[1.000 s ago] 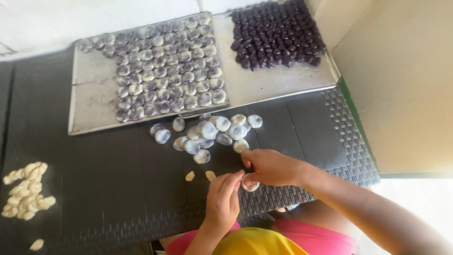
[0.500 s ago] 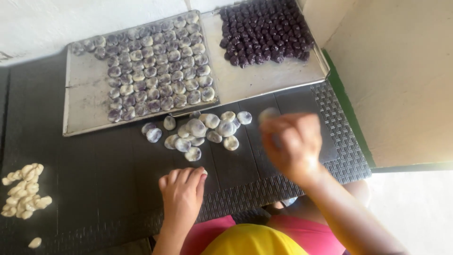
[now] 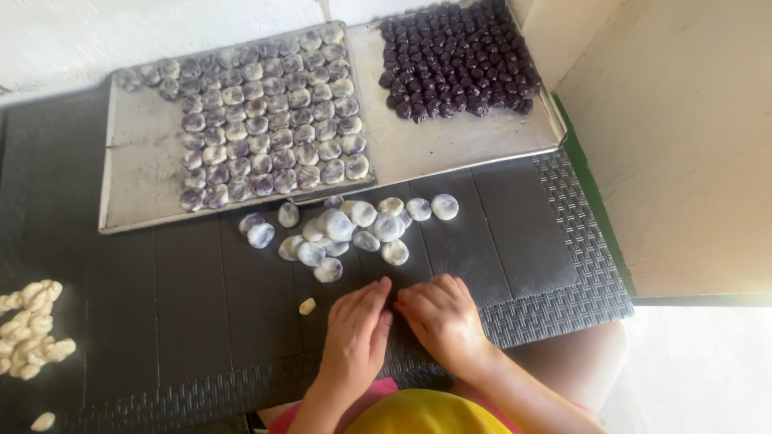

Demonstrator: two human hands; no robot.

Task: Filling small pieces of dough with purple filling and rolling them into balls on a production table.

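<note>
My left hand [image 3: 356, 331] and my right hand [image 3: 441, 320] lie side by side, palms down, on the dark woven mat [image 3: 201, 321] near its front edge, fingertips touching. Whatever is under them is hidden. Just beyond my fingers sits a loose pile of white, purple-tinged dough balls [image 3: 347, 229]. A small pale dough scrap [image 3: 306, 306] lies left of my left hand.
Two metal trays stand at the back: the left tray [image 3: 133, 173] holds rows of wrapped pale balls [image 3: 265, 128], the right tray [image 3: 450, 145] dark purple filling balls [image 3: 458, 56]. Pale dough pieces [image 3: 30, 329] are heaped at the mat's left edge. A cream wall [image 3: 691, 137] rises on the right.
My right hand, raised and blurred half a second ago, has come down beside the left. One more ball now lies at the right end of the pile.
</note>
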